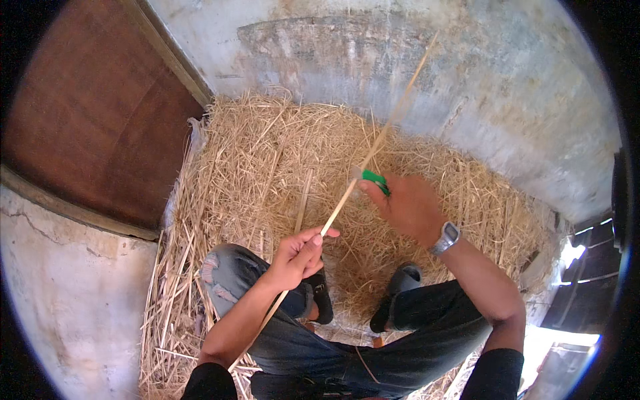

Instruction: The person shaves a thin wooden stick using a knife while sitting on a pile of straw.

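A long, thin, pale strip (342, 204), likely bamboo or cane, slants from beside my left forearm up toward the wall, its far part blurred. My left hand (295, 260) is closed around it above my left knee, thumb and fingers pinching it. Farther along, my right hand (412, 208) grips a small green-handled knife (375, 180). Its short greyish blade meets the strip, though the exact contact is blurred. Most of the handle is hidden by my fingers. A watch (447, 237) with a pale metallic band sits on my right wrist.
Thick heaps of straw-coloured shavings (260, 153) cover the floor around my feet. A worn plaster wall (520, 87) rises beyond them. On the left stands a brown panel (100, 120) in a wooden frame. My legs in dark jeans (427, 320) are spread below my hands.
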`<move>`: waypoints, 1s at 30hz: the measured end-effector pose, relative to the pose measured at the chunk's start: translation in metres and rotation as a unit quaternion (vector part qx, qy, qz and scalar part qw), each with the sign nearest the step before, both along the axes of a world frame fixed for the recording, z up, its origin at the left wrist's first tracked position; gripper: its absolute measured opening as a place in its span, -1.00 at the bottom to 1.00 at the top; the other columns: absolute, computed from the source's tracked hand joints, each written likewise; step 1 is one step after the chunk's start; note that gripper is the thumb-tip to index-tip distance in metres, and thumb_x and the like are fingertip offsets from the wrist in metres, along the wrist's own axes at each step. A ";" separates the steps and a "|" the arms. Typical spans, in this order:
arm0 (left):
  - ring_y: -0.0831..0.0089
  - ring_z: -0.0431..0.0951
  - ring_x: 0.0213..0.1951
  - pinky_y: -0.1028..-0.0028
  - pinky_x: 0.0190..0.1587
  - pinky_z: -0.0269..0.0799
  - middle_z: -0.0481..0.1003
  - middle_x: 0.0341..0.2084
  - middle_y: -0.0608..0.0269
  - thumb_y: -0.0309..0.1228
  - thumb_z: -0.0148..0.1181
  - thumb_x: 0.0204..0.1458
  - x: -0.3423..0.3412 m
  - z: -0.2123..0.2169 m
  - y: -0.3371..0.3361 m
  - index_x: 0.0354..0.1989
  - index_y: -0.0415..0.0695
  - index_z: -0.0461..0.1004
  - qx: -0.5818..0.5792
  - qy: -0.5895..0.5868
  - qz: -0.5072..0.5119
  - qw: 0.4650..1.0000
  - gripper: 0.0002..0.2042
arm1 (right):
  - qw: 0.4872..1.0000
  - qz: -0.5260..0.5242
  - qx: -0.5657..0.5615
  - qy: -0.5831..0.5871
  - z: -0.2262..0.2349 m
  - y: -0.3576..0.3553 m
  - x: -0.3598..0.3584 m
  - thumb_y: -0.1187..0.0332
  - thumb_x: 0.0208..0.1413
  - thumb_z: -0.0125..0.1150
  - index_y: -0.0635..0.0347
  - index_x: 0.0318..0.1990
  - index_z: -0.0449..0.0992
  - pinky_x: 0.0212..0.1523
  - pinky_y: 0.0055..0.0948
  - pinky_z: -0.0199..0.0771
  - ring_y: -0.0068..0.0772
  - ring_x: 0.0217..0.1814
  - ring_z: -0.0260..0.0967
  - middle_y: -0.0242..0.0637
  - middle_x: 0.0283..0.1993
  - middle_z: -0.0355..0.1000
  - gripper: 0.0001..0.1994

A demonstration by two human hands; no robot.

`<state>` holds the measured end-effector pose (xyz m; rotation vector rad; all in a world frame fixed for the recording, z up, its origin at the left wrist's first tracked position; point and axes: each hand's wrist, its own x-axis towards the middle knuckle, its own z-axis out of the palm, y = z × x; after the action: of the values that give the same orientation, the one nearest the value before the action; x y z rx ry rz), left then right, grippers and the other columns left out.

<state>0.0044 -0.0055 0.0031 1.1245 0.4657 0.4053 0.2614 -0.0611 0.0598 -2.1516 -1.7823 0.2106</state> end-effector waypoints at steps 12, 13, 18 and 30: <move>0.73 -0.07 -0.73 0.57 -0.65 -0.08 0.01 -0.72 0.54 -0.29 -0.16 0.45 -0.013 -0.015 -0.005 0.24 -0.36 0.32 -0.026 0.001 -0.038 0.999 -0.61 | 0.991 -0.063 0.117 0.034 0.008 -0.007 0.046 -0.16 0.29 0.03 0.24 -0.39 0.57 -0.49 0.01 0.43 0.15 -0.55 0.45 0.04 -0.59 0.45 -0.43; 0.74 -0.05 -0.73 0.59 -0.64 -0.07 0.02 -0.72 0.55 -0.29 -0.17 0.45 -0.012 -0.013 -0.003 0.25 -0.36 0.31 -0.031 -0.010 -0.049 0.998 -0.60 | 0.991 -0.026 0.115 0.062 0.002 -0.010 0.033 -0.20 0.28 0.03 0.21 -0.41 0.57 -0.50 0.00 0.43 0.14 -0.57 0.45 0.03 -0.62 0.44 -0.42; 0.74 -0.05 -0.73 0.61 -0.64 -0.06 0.04 -0.72 0.54 -0.29 -0.17 0.45 -0.012 -0.003 -0.001 0.26 -0.35 0.30 -0.061 -0.023 -0.051 0.997 -0.60 | 0.997 0.061 0.029 0.048 0.012 -0.025 -0.004 -0.15 0.27 0.10 0.18 -0.36 0.61 -0.55 -0.02 0.38 0.10 -0.62 0.41 -0.01 -0.67 0.38 -0.48; 0.77 0.02 -0.71 0.60 -0.62 -0.09 0.07 -0.73 0.57 -0.32 -0.09 0.43 -0.012 -0.008 -0.007 0.29 -0.31 0.33 0.074 0.023 -0.021 0.997 -0.61 | 0.996 -0.049 0.042 0.059 0.003 -0.009 0.029 -0.16 0.29 0.05 0.27 -0.42 0.58 -0.49 0.02 0.40 0.18 -0.56 0.43 0.08 -0.64 0.40 -0.41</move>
<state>-0.0072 -0.0125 -0.0045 1.2875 0.4571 0.3821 0.2900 -0.0704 0.0625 -2.1155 -1.5880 0.2302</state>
